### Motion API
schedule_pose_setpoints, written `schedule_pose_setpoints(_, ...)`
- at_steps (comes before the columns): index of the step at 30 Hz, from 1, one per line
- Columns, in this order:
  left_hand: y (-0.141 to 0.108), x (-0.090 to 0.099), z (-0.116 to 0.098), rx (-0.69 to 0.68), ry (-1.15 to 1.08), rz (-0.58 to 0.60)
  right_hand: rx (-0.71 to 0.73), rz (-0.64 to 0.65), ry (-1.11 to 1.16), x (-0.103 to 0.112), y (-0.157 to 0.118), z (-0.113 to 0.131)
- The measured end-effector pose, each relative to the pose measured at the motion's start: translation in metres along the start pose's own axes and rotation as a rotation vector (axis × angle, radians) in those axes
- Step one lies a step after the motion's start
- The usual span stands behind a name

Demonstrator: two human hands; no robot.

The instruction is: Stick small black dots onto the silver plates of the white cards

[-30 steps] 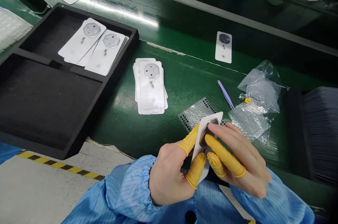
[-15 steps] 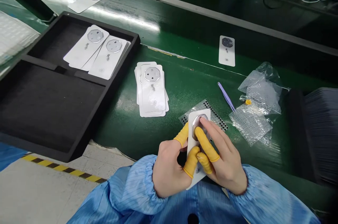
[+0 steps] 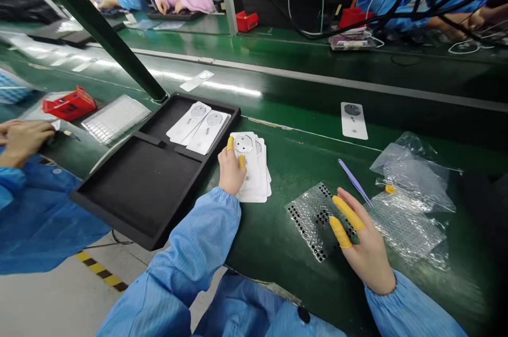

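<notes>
My left hand [image 3: 232,167], with yellow finger cots, grips the top white panel [image 3: 245,160] at its left edge, over a stack of white panels [image 3: 264,189] with round camera rings. Over the right side of a clear sheet with black dots [image 3: 309,220], my right hand [image 3: 365,244] is held with fingers apart and nothing between them. Purple tweezers [image 3: 354,182] lie just beyond it. More white panels [image 3: 206,133] overlap in the black tray [image 3: 138,178] at the left.
Clear plastic bags [image 3: 413,210] lie at the right. A single panel [image 3: 354,128] rests farther back, another [image 3: 197,80] behind the tray. A green post [image 3: 107,35] rises at the left. A co-worker's hand [image 3: 27,138] is near a red bin [image 3: 71,104].
The view has tilted up. My hands have parted: the panel they held has moved left onto the stack with my left hand, and my right hand has let go and opened.
</notes>
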State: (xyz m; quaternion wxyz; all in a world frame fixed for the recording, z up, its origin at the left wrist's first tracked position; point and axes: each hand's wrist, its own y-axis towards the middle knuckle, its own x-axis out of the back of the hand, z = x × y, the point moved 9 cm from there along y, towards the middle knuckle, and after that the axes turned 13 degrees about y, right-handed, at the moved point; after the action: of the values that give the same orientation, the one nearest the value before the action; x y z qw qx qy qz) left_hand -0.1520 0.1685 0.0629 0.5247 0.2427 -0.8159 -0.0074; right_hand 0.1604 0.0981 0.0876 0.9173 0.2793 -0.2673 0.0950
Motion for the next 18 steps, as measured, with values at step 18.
schedule_pose_setpoints(18, 0.045, -0.136, -0.345, -0.170, 0.146, 0.516, -0.001, -0.032, 0.059, 0.001, -0.020, -0.010)
